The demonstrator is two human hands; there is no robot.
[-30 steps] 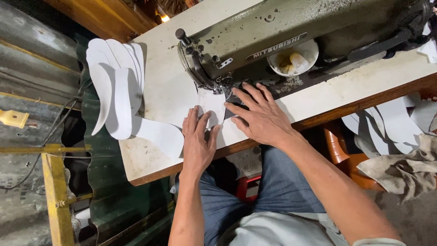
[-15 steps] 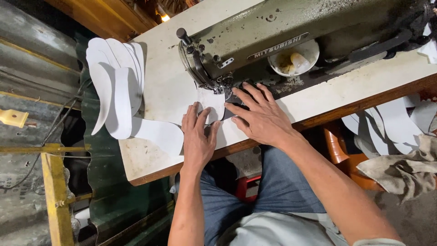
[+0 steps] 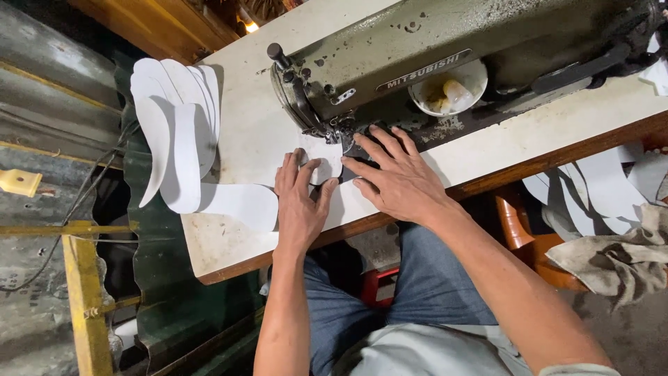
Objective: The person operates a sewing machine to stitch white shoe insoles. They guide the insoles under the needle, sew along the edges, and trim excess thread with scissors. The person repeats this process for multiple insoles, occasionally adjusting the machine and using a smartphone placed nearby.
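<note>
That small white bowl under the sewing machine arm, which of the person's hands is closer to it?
Right. The right hand lies flat just below and left of the white bowl; the left hand presses the white piece farther left, by the needle.

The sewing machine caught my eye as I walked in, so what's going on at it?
A seated person presses a white cut piece flat at the needle of an olive-green sewing machine. The left hand holds its near edge; the right hand lies spread beside it. More white pieces are stacked at the left end of the table.
</note>
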